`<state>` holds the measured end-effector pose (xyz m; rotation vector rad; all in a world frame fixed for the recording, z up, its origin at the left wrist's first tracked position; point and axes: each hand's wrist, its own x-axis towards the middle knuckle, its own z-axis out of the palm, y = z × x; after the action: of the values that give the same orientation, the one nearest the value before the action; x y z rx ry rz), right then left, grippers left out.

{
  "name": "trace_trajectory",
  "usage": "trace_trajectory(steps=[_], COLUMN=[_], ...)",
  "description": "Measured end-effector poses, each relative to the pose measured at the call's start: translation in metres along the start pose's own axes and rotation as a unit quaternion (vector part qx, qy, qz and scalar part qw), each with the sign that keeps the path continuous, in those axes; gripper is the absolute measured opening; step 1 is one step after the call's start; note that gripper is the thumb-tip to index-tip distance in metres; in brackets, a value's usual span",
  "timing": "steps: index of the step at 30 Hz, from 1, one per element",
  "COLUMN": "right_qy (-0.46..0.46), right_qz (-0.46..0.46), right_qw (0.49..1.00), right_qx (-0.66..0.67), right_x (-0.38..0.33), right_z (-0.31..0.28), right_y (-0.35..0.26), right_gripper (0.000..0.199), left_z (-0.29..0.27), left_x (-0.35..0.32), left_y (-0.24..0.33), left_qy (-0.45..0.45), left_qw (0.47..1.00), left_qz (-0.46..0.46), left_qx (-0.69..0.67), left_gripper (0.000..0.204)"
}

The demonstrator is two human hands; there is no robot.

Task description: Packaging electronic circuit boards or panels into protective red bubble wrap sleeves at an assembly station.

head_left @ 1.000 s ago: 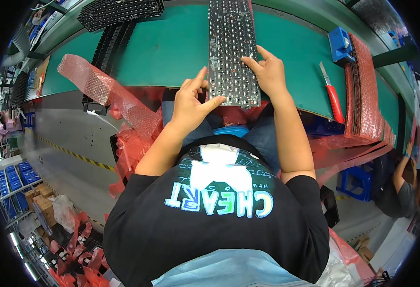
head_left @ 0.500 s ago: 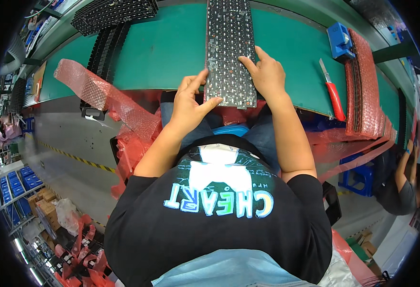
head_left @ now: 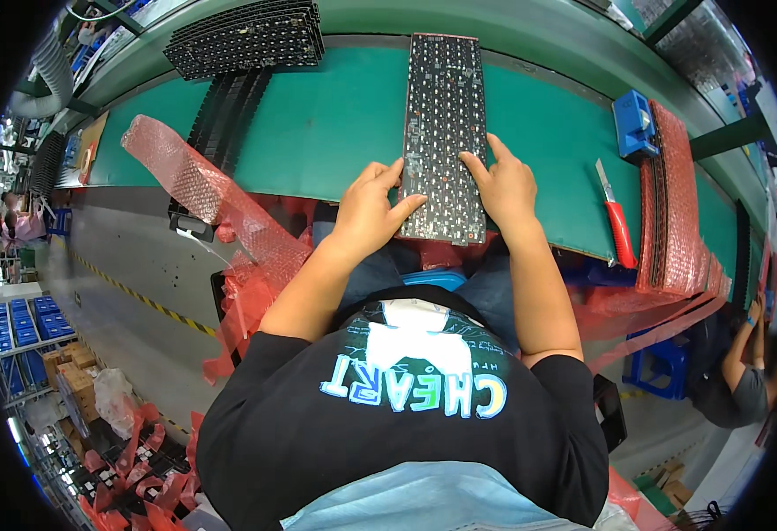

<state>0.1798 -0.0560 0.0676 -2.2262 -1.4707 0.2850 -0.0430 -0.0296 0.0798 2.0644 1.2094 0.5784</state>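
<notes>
Your view has shifted, now showing the circuit board (head_left: 446, 133) end to end, gripped between your left hand (head_left: 368, 211) and right hand (head_left: 508, 186). Right of that hand, red bubble wrap (head_left: 678, 177) surrounds dark sheets (head_left: 655, 208); far left of your left, shelves (head_left: 34, 346) hold blue bins (head_left: 22, 324).

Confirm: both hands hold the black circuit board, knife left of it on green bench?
Wrong side: the knife on the green bench lies right of the black circuit board, per the head view. Left hand and right hand do hold the board.
</notes>
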Motion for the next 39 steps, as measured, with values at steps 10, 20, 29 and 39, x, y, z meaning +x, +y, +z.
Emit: trace_trajectory(steps=[10,20,29,39], right_qy=[-0.023,-0.003,0.004,-0.013], right_qz=[0.018,-0.016,-0.019,-0.005], right_qw=[1.0,0.999,0.998,0.989], right_qx=[-0.002,-0.041,-0.056,-0.145], right_x=[0.004,0.001,-0.002,-0.009], right_z=[-0.014,-0.008,-0.005,-0.013], right_y=[-0.008,-0.008,-0.013,-0.025], right_gripper=[0.059,0.056,0.055,0.055], left_z=[0.012,0.009,0.004,0.008], left_x=[0.011,0.007,0.009,0.011], left_y=[-0.013,-0.011,-0.016,-0.018], left_qy=[0.046,0.03,0.013,0.021], left_qw=[0.995,0.992,0.984,0.989], left_qz=[0.056,0.011,-0.005,0.001], left_qx=[-0.062,-0.121,-0.176,-0.145], left_gripper=[0.052,0.055,0.057,0.062])
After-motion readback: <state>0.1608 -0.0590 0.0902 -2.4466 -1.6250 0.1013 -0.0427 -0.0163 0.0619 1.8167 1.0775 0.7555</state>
